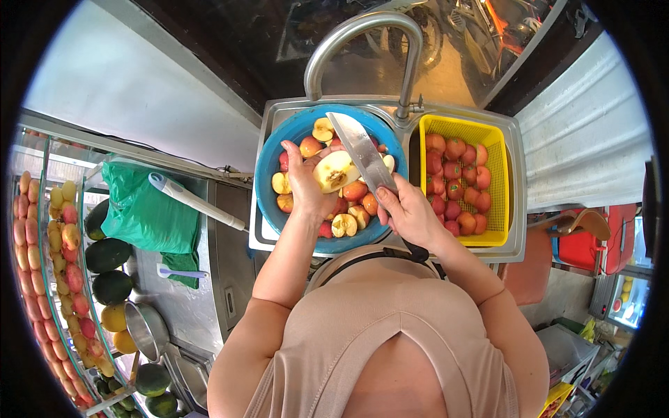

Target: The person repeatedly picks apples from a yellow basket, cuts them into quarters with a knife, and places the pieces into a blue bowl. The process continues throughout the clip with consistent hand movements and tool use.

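In my left hand [306,180] rests a cut apple piece [334,171], its pale flesh and brownish core turned up. My right hand [410,209] grips a kitchen knife [366,154], whose wide metal blade slants up and left, close beside the apple piece. Whether the blade touches the flesh I cannot tell. Both hands are over a blue plastic basin [265,209] set in the left part of the sink. Several whole and cut apples [345,224] lie in the basin, partly hidden by my hands.
A yellow plastic basket [499,177] of red apples [453,170] stands in the right part of the steel sink [517,209]. The curved faucet [366,21] arches over the back. On the left counter are a green plastic bag [138,204], a white-handled tool [193,201], watermelons [112,287] and a metal bowl [149,332].
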A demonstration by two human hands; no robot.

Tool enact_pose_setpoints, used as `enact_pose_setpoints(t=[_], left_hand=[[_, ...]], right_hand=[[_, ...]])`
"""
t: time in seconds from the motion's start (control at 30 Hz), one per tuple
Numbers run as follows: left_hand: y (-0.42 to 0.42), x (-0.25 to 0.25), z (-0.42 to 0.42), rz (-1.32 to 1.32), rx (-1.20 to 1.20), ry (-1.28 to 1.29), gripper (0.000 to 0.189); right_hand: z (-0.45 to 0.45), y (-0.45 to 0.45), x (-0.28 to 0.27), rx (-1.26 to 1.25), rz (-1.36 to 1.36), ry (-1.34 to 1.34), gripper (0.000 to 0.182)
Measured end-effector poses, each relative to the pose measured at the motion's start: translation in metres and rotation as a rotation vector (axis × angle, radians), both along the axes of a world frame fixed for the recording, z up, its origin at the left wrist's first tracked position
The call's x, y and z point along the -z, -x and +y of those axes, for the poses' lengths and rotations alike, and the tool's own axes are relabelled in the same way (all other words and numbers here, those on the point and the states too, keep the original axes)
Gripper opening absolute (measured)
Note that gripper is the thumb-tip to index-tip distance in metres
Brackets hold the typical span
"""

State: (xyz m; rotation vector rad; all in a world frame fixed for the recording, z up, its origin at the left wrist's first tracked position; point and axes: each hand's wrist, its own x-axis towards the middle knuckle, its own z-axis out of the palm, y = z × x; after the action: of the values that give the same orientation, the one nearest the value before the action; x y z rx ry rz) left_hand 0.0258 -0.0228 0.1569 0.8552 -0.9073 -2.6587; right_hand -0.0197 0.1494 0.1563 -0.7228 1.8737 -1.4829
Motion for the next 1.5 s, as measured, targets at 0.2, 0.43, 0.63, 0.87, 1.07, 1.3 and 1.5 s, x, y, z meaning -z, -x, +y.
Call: enact_pose_setpoints(t=[0.2,0.43,0.63,0.87,1.07,1.3,1.5], left_hand=[[-0.006,-0.01,0.01,0.03,0.048,0.154,0.101],[-0.004,-0.012,0.017,0.11,0.113,0.039,0.098],[0.003,-0.003,0.018,0.24,0.187,0.001,0.092],[0.015,0.019,0.02,0.263,-0.243,-0.189,0.07],[0.0,0.031,-0.01,0.221,-0.284,-0.164,0.071],[0.009,0.053,0.004,0.089,-0.161,-0.159,0.059],[0.036,0.126,0.041,0.051,0.354,0.006,0.028]], right_hand=[[-0.005,-0.007,0.014,0.023,0.096,0.065,0.019],[-0.013,-0.012,0.029,-0.018,0.084,0.109,0.015],[-0.017,-0.006,0.03,-0.038,0.041,0.114,0.019],[-0.035,-0.013,0.054,0.221,0.021,0.371,0.032],[-0.013,0.012,0.081,0.224,0.122,0.027,0.04],[0.007,0.016,0.091,0.323,0.129,-0.257,0.051],[0.077,0.022,0.134,0.725,0.14,0.146,0.031]])
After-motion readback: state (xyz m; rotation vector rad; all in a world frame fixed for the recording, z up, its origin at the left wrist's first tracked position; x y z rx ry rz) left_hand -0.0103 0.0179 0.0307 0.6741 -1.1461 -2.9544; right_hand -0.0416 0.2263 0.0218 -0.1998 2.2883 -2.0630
